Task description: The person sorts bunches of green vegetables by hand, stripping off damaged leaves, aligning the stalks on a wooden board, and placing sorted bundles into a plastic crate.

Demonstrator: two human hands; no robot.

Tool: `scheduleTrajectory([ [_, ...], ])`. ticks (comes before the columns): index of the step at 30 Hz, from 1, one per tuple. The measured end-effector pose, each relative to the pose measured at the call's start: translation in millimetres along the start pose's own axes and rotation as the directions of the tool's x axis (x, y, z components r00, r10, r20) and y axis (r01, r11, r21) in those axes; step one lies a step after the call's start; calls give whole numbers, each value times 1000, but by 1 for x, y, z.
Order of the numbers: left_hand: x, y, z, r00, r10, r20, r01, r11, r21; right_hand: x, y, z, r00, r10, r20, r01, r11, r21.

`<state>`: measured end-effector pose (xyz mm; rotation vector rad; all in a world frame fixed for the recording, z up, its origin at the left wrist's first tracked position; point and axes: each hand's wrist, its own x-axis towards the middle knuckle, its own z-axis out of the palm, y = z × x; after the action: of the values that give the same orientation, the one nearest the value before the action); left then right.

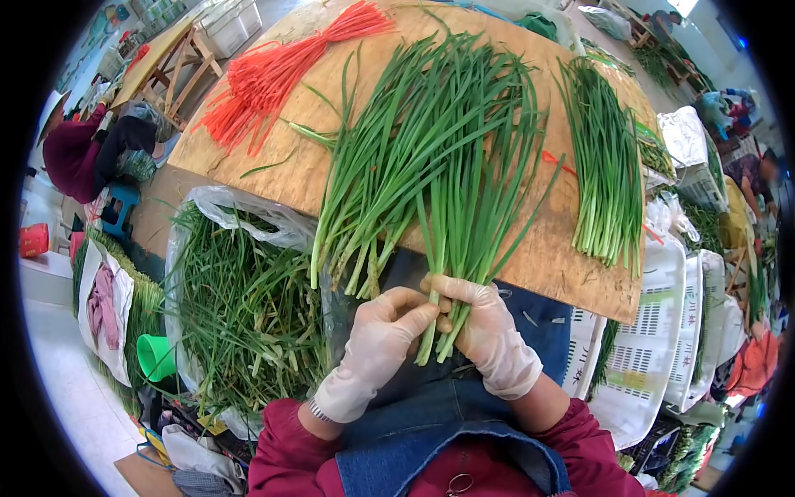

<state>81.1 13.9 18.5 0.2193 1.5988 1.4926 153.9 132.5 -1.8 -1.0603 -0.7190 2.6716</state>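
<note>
Both hands wear thin whitish gloves and meet at the table's near edge. My right hand (484, 331) is closed around the pale lower stems of a small bunch of garlic chives (464, 219), whose leaves fan out over the board. Beside it, my left hand (377, 344) pinches at the stem ends of that same bunch; exactly which stalks lie between its fingertips is hard to see. A larger loose pile of garlic chives (373, 174) lies just left of the held ones, stem ends toward me. To the right rests a neat bundle of garlic chives (609, 174).
Red ties (273, 79) are heaped at the wooden table's (538, 248) far left. A plastic-lined container of loose green leaves (248, 323) stands below left, near a green cup (155, 356). White plastic crates (642, 356) stand at right. Another person (83, 149) sits far left.
</note>
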Motion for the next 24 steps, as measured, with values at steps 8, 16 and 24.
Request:
scheduleTrajectory([
  [8, 16, 1, 2, 994, -12, -111, -2, 992, -126, 3, 5, -7, 1000, 18, -4, -18, 1000, 12],
  [16, 33, 18, 8, 998, 16, -66, -30, 973, -228, 0, 4, -7, 1000, -9, 0, 9, 1000, 5],
  [24, 31, 13, 1, 996, 37, -80, -47, 991, -123, 1, -2, 6, 994, -52, -93, 45, 996, -73],
])
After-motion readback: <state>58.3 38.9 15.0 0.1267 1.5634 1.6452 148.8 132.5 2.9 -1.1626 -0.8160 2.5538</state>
